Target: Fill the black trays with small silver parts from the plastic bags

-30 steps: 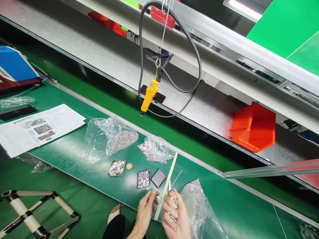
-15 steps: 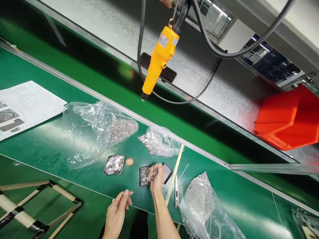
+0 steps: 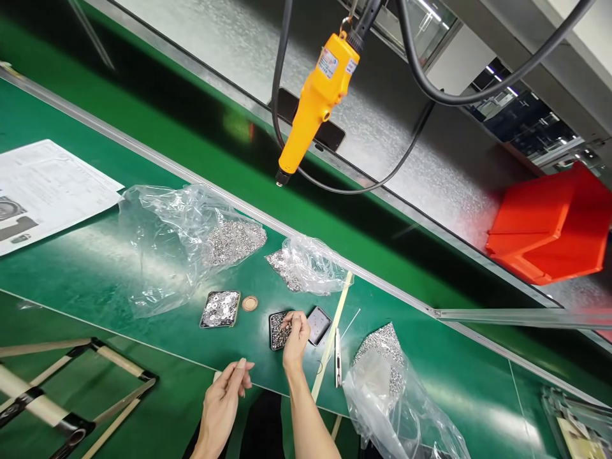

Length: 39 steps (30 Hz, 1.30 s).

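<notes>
My right hand (image 3: 295,341) is at the right edge of a small dark tray (image 3: 270,336) filled with small metal hardware (image 3: 278,328). Its fingers are curled in, and whatever they hold is hidden. Just right of that hand lies a second dark tray (image 3: 317,324) with a few tiny pieces in it. My left hand (image 3: 224,396) hangs over the bench's front edge, thumb pressed to the curled fingers; nothing can be made out in the pinch. A square tray of flat metal washers (image 3: 220,308) sits farther left, beside a round tan disc (image 3: 249,303).
Clear plastic bags of metal parts (image 3: 236,242) (image 3: 310,264) (image 3: 382,357) lie along the green bench. A utility knife (image 3: 338,358) and yellow tape strip (image 3: 335,325) are right of the trays. An orange electric screwdriver (image 3: 313,102) hangs overhead. Printed sheets (image 3: 52,185) lie left, a red bin (image 3: 530,223) right.
My right hand has drawn slightly off the tray of hardware, and its fingers have turned inward. The metal pieces seen in it before no longer show. My left hand keeps its pose.
</notes>
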### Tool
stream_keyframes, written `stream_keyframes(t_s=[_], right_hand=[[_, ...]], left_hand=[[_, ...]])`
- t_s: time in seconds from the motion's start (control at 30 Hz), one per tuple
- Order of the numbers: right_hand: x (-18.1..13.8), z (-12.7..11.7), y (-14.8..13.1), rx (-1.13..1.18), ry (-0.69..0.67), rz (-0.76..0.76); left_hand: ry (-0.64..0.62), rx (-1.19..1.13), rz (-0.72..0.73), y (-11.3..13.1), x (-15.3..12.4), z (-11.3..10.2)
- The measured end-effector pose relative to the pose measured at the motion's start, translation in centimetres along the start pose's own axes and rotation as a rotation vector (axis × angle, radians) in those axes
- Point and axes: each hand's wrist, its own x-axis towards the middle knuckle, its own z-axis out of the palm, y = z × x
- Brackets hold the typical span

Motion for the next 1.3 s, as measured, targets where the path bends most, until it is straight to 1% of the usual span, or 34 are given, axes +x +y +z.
stream_keyframes(t_s=[0.2,0.33,0.47,0.8,1.0,1.07,1.13,1.2,1.3], right_hand=[[-0.5,0.3,-0.7,-0.046,0.041,-0.023],[-0.6,0.4,-1.1,-0.055,0.017,-0.018],[-0.9,0.5,-0.9,-0.093,0.006,-0.014],[-2.3,-0.1,-0.2,-0.312,-0.023,-0.141],[-2.8,0.5,-0.2,-0.275,-0.004,-0.125],[-3.1,0.7,-0.2,-0.230,0.037,-0.094],[-3.2,1.1,0.0,-0.166,0.116,-0.044],[-2.8,1.6,0.5,-0.071,0.232,0.024],[-1.0,2.2,1.1,0.148,0.434,0.133]], left_hand=[[-0.011,0.015,-0.001,0.1,-0.3,-0.3],[-0.012,0.023,0.001,0.1,-0.4,-0.5],[-0.025,0.034,0.002,-0.4,-0.3,-0.6],[-0.045,0.027,0.000,-1.2,-0.7,-0.8],[-0.026,0.049,-0.003,-1.1,-0.4,-1.1],[-0.031,0.059,-0.013,-1.0,-0.4,-1.3],[-0.019,0.089,-0.039,-0.8,-0.3,-1.7],[0.022,0.147,-0.082,-0.5,-0.2,-1.9],[0.085,0.188,-0.109,-0.1,0.2,-1.4]])
